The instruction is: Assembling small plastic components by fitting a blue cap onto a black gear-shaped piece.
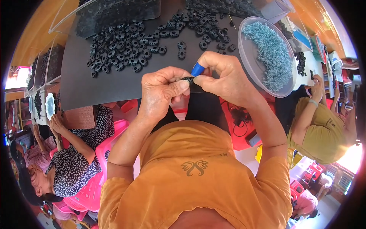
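Observation:
My left hand (162,89) pinches a small black claw clip (188,79) between thumb and fingers, above the table's near edge. My right hand (225,78) closes on the same clip from the other side, thumb and index finger meeting at it. A blue cover (197,70) sits at the tip of the right index finger. My fingers hide most of the clip. Beyond my hands spreads a heap of small black toothed clips (126,47). To the right, a round clear plastic tub (244,57) holds many small bluish metal springs (267,53).
The dark table top (82,89) carries clear bins (118,17) of black pieces at its far side. A thin pointed tool (231,21) lies near the tub. Co-workers sit left and right; one person's patterned sleeve (78,168) is beside a pink chair (89,194).

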### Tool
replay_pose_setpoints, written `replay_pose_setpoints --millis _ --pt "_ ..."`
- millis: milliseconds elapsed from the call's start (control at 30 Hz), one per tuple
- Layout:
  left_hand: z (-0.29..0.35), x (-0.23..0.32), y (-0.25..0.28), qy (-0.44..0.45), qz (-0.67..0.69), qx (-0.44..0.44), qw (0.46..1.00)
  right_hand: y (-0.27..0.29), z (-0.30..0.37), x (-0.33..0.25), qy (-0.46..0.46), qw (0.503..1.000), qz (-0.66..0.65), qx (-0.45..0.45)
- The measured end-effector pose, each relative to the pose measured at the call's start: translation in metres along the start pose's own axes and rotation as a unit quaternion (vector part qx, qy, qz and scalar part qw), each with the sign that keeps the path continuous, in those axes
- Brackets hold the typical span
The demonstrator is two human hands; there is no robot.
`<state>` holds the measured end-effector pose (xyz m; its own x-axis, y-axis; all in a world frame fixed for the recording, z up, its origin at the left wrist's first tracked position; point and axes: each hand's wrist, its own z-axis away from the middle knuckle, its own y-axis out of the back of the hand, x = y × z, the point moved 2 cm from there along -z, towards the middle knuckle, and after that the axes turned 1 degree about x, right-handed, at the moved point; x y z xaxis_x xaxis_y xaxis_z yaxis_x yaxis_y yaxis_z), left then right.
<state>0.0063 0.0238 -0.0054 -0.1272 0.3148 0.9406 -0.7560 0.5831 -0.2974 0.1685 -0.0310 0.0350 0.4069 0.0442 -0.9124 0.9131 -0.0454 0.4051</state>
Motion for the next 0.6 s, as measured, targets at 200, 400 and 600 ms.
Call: replay_pose_setpoints --millis 200,400,600 --pt "0.001 -0.003 -0.002 -0.009 0.005 0.022 1.000 -0.006 0.002 0.003 0.022 0.999 -0.002 0.038" --pt "0.004 0.001 -0.012 -0.026 -0.084 0.044 0.995 -0.013 0.004 0.004 0.136 0.982 0.096 0.090" --pt "0.003 -0.004 -0.014 -0.058 -0.077 0.058 0.994 -0.015 0.006 0.005 0.165 0.973 0.097 0.127"
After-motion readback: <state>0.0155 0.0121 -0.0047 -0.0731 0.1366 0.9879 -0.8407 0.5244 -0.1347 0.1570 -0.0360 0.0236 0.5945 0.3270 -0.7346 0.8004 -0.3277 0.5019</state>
